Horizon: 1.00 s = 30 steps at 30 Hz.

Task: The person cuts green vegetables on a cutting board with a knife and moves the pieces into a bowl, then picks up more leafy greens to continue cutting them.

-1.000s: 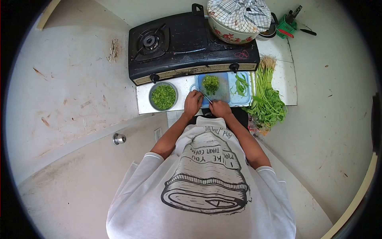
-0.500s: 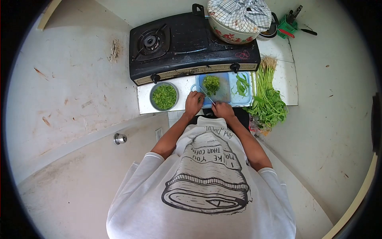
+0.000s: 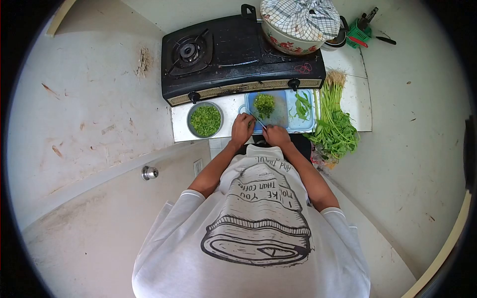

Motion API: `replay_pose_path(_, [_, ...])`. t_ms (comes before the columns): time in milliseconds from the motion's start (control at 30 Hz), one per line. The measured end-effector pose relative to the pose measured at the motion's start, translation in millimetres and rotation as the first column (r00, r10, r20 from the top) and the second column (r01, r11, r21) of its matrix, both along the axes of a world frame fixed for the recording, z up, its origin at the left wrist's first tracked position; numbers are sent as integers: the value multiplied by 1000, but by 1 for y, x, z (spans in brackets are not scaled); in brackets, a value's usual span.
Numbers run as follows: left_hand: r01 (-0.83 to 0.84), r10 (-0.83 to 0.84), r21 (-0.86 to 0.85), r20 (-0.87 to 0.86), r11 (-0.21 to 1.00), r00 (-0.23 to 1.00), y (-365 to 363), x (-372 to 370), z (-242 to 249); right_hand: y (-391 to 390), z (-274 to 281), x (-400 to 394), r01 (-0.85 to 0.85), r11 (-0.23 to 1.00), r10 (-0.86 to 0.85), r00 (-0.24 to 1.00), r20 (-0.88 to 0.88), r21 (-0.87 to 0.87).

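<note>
My right hand (image 3: 277,135) is closed around the handle of a knife (image 3: 258,119), whose thin blade slants up and left over a blue cutting board (image 3: 284,120). Beside the blade, my left hand (image 3: 242,128) has its fingers bunched at the board's left edge, pressing on leafy greens that are mostly hidden under them. A heap of chopped greens (image 3: 264,105) lies on the board just beyond the blade. Several loose leaves (image 3: 302,106) rest on the light blue tray (image 3: 311,125) at the right.
A grey bowl (image 3: 221,127) of chopped greens stands to the left. A large bundle of leafy stems (image 3: 336,116) lies at the right. Behind are a black two-burner stove (image 3: 233,47), a cloth-covered flowered pot (image 3: 288,44) and a green basket (image 3: 358,34) of utensils. Walls flank both sides.
My right hand has shifted slightly left with the knife, and the blade has moved a little. My left hand stays almost in place.
</note>
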<state>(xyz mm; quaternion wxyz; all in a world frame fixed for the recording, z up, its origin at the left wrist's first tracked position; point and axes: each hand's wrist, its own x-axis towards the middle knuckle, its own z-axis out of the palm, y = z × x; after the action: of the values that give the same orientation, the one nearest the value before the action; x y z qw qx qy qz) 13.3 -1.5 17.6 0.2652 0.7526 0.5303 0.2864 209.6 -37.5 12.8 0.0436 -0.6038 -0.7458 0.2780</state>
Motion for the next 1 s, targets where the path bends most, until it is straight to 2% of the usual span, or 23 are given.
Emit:
replay_pose_path(167, [-80, 80, -106, -2, 991, 997, -1, 3, 3, -7, 8, 9, 38, 999, -37, 999, 9, -37])
replay_pose_path(567, [-33, 34, -60, 22, 998, 999, -1, -2, -3, -10, 7, 6, -19, 999, 21, 999, 46, -28])
replay_pose_path(733, [3, -3, -27, -8, 1000, 1000, -1, -3, -3, 0, 6, -1, -16, 1000, 16, 1000, -18, -8])
replay_pose_path(1000, [100, -98, 22, -71, 995, 993, -2, -7, 5, -6, 9, 4, 11, 1000, -11, 1000, 22, 3])
